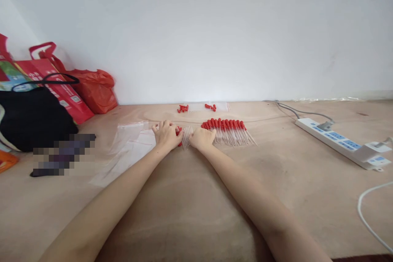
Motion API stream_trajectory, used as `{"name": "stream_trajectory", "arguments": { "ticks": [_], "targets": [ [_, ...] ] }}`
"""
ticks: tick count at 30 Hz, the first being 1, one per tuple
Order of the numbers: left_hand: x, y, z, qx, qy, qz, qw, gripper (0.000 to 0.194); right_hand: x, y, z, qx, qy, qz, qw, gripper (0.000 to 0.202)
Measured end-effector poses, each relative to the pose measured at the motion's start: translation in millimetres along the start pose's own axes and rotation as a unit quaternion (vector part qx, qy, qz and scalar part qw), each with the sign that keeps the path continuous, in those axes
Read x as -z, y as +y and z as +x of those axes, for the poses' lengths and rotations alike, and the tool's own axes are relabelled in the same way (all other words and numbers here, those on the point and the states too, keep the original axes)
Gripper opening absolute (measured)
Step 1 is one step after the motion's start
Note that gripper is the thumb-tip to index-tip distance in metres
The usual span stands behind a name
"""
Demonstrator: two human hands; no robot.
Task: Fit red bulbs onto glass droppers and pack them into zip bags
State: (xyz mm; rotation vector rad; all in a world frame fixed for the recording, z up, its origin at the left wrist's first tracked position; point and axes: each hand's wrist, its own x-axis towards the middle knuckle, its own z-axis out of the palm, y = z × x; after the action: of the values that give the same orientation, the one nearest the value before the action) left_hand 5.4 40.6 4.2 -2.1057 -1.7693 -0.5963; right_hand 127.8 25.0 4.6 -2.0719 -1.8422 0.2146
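Near the middle of the wooden table [184, 204], my left hand [167, 135] rests by some red pieces [179, 136], its fingers bent; whether it grips one is hidden. Just right of it lie thin pale sticks [186, 137], side by side. My right hand [202, 137] is closed at the right edge of these sticks, and what its fingers pinch is too small to make out. Beyond it to the right, a row of red-tipped sticks [229, 129] lies with the red ends away from me. Clear plastic bags [135, 143] are spread left of my left hand.
Small red pieces [183, 108] and a clear bag [199, 107] lie near the wall. At the right sits a white power strip [340, 141] with cables. Red bags [95, 90] and a black bag [37, 118] stand at the left, a pixelated dark object [64, 155] in front.
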Motion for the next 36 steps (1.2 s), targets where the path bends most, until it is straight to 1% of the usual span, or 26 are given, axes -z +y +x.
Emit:
{"name": "stream_trajectory", "arguments": {
  "ticks": [4,6,7,8,10,13,16,17,19,21,22,26,29,32,36],
  "targets": [
    [8.3,-2.0,-4.8,0.011,0.046,-0.025,0.999,0.018,2.6,0.0,-0.9,0.001,-0.011,0.004,1.000,0.027],
    [14.8,-1.2,-15.7,-0.010,0.069,-0.058,0.996,0.014,4.1,6.3,-4.0,0.010,0.004,0.002,1.000,0.027],
    [18.3,-0.1,-23.4,-0.033,0.072,-0.085,0.993,0.013,4.9,11.7,-6.8,0.021,0.019,0.003,1.000,0.027],
    [21.8,1.2,-32.0,-0.061,0.067,-0.115,0.989,0.012,5.8,18.9,-10.6,0.039,0.037,0.007,0.999,0.027],
    [28.4,4.5,-49.9,-0.129,0.038,-0.175,0.975,0.011,7.6,37.9,-20.8,0.092,0.075,0.029,0.992,0.024],
    [34.9,9.0,-70.1,-0.201,-0.013,-0.237,0.951,0.009,10.7,74.0,-40.5,0.181,0.099,0.095,0.974,0.017],
    [35.5,11.8,-77.0,-0.218,-0.052,-0.275,0.935,0.009,14.8,107.4,-59.3,0.246,0.090,0.153,0.953,0.013],
    [34.6,12.3,-77.0,-0.215,-0.063,-0.281,0.933,0.009,16.2,115.7,-64.1,0.263,0.089,0.165,0.946,0.013],
    [31.6,13.0,-75.8,-0.209,-0.080,-0.291,0.930,0.012,18.7,126.3,-71.0,0.289,0.097,0.172,0.937,0.020],
    [27.7,13.4,-74.4,-0.211,-0.091,-0.298,0.926,0.020,20.3,129.2,-74.5,0.309,0.100,0.160,0.932,0.028],
    [25.6,13.6,-74.0,-0.215,-0.093,-0.301,0.925,0.021,20.8,128.4,-75.3,0.317,0.098,0.150,0.931,0.029],
    [21.1,16.1,-73.3,-0.224,-0.088,-0.305,0.921,0.017,22.3,119.1,-76.9,0.336,0.074,0.127,0.930,0.022],
    [23.4,19.5,-73.1,-0.221,-0.081,-0.302,0.924,0.018,24.1,114.3,-78.3,0.342,0.063,0.133,0.928,0.018],
    [27.2,22.2,-73.1,-0.216,-0.082,-0.278,0.932,0.017,25.4,113.3,-79.1,0.348,0.059,0.144,0.925,0.017],
    [28.8,23.2,-73.4,-0.231,-0.088,-0.265,0.932,0.017,25.2,112.9,-78.9,0.354,0.058,0.149,0.921,0.017]
  ]
}}
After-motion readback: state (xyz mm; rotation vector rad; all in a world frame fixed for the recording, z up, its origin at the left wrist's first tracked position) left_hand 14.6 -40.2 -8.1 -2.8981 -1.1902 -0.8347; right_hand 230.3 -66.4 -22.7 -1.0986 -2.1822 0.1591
